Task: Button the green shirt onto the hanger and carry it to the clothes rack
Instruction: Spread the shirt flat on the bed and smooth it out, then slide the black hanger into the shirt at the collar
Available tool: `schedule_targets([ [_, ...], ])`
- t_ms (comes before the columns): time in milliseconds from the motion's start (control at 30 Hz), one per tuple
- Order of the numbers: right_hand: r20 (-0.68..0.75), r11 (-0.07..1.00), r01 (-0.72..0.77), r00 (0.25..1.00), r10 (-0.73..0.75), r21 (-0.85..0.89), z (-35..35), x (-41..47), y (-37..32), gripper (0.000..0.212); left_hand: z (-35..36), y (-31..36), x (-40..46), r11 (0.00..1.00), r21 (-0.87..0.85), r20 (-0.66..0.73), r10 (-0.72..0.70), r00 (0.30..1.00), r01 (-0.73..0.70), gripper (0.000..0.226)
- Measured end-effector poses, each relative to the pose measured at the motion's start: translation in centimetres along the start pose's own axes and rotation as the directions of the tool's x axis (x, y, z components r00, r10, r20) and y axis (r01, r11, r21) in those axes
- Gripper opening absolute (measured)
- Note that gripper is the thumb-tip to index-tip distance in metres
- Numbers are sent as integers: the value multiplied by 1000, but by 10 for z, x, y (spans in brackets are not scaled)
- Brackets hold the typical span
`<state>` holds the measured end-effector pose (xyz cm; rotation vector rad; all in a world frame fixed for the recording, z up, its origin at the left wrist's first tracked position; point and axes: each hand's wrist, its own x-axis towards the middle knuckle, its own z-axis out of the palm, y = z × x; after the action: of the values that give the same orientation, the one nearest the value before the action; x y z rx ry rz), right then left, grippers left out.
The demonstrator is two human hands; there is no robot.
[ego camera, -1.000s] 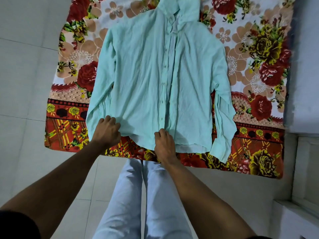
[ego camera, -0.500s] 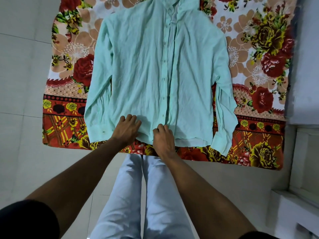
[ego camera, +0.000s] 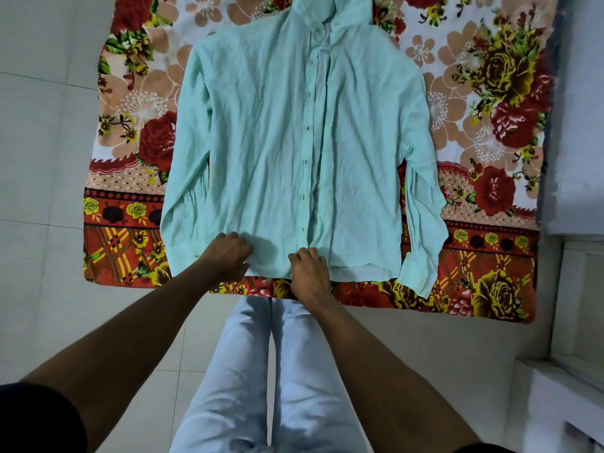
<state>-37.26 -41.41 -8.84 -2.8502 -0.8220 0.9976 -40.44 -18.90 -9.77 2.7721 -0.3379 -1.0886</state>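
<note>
A pale green shirt (ego camera: 271, 132) lies flat, front up, on a floral bedsheet (ego camera: 130, 103), collar at the top edge of the view and sleeves down both sides. Its button placket runs down the middle and looks closed along most of its length. My left hand (ego camera: 227, 253) rests on the bottom hem, left of the placket, fingers curled into the cloth. My right hand (ego camera: 309, 269) grips the hem at the foot of the placket. No hanger or clothes rack shows.
The bedsheet covers a low surface with its front edge by my knees. Grey floor tiles (ego camera: 42, 158) lie to the left. A white ledge (ego camera: 562, 387) stands at the right, with a grey wall above it.
My left hand slid right along the hem, from the left sleeve cuff toward the placket. My right hand stayed at the placket's foot. The view shifted slightly.
</note>
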Motion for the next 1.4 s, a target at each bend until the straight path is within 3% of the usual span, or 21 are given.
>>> schedule_targets([
  [200,-251,996,4,968,20,93,-23,35,13,43,-38,12,28,984,-179,-215,-27,976,-13,46],
  [433,-443,993,65,897,-16,95,-86,147,34,40,-113,-14,109,921,-374,-381,-256,888,105,61],
  [633,-590,991,137,800,-111,-1,-164,290,55,39,-183,-82,208,894,-429,-535,-363,763,124,55],
  [800,-672,971,219,705,-225,-94,-223,391,60,34,-226,-143,281,927,-366,-626,-312,715,84,50],
  [1000,-730,941,307,608,-311,-144,-289,506,57,33,-294,-243,356,903,-407,-667,-397,630,139,67],
  [1100,-727,941,262,602,-331,-212,-327,562,60,36,-311,-286,387,920,-357,-721,-382,578,163,64],
  [1300,-558,952,214,772,-303,-221,-370,646,65,83,-298,-305,407,933,-313,-766,-357,534,175,61],
  [1400,-528,956,211,799,-288,-202,-382,666,60,91,-301,-307,409,928,-321,-755,-372,541,191,63],
])
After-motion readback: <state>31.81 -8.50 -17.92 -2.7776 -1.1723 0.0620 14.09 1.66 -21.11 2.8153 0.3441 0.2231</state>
